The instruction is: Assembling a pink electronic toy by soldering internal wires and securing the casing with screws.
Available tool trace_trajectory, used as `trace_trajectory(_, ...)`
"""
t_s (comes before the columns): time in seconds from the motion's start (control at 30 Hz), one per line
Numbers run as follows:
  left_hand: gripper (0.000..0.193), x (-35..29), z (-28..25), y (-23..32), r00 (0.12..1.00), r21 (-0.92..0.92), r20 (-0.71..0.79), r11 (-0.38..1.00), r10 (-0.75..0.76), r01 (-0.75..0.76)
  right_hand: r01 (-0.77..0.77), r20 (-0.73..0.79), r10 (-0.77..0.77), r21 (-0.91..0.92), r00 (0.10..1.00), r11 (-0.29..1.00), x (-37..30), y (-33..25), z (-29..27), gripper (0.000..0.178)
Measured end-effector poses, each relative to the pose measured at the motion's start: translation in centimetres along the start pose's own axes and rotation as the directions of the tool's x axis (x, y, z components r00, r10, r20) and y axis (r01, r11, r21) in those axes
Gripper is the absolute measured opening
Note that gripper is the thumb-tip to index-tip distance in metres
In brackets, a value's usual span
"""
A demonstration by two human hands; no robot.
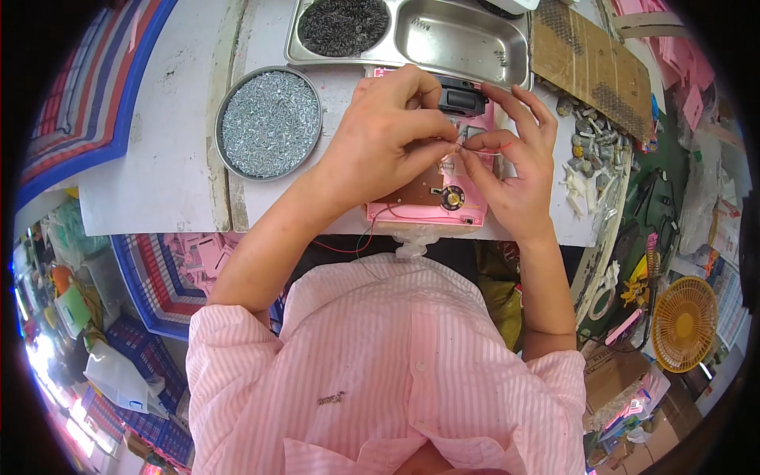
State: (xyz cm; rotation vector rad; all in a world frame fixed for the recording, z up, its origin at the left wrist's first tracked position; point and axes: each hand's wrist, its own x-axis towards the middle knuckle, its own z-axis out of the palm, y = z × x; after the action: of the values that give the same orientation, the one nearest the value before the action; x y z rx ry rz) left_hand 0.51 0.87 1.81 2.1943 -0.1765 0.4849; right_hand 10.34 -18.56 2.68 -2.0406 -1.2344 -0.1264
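Observation:
A pink plastic casing (431, 214) lies on the table in front of me, with a brown circuit board (412, 190), a black round dial (452, 198) and a black box-shaped part (461, 100) in it. Over its middle, my left hand (384, 131) is closed in a pinch on the ends of thin wires. My right hand (518, 162) pinches the thin red wire (499, 147) close to the left fingertips; a pale wire runs beside it. The other right fingers stay raised near the black part. My fingers cover some of the casing's inside.
Left of the casing stands a round tin of small silver screws (269, 123). Behind, a steel tray (463, 39) holds dark springs (343, 26). Cardboard (590, 63) and a pile of small metal and white parts (590, 150) lie right. A blue-rimmed basket (150, 277) sits below the table edge.

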Motion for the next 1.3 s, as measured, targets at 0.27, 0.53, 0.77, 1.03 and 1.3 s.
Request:
trace_trajectory(0.27, 0.025, -2.8, 0.9, 2.3, 0.871, 0.334, -0.485, 0.905, -0.076, 0.265, 0.022, 0.014, -0.022, -0.034, 1.0, 0.999, 0.3, 0.5, -0.9, 0.015)
trace_trajectory(0.53, 0.014, 0.5, 0.1, 3.5, 0.948, 0.134, 0.075, 0.945, -0.31, 0.298, 0.043, 0.021, -0.042, -0.045, 0.999, 0.998, 1.0, 0.9, -3.5, 0.015)
trace_trajectory(0.77, 0.02, -0.6, 0.0, 5.1, 0.976, 0.185, -0.076, 0.96, -0.202, 0.213, 0.046, -0.009, -0.045, 0.003, 0.999, 0.999, 0.8, 1.8, -3.2, 0.018)
trace_trajectory(1.03, 0.021, -1.9, 2.6, 3.8, 0.994, 0.185, 0.104, 0.981, 0.037, -0.056, 0.06, -0.02, -0.059, 0.035, 0.998, 0.998, 0.9, 2.0, -3.0, 0.017)
trace_trajectory(1.3, 0.024, -2.6, 4.0, 4.0, 0.988, 0.198, 0.117, 0.973, 0.099, -0.121, 0.082, -0.022, -0.08, 0.069, 0.997, 0.994, 0.9, 1.9, -2.5, 0.016)
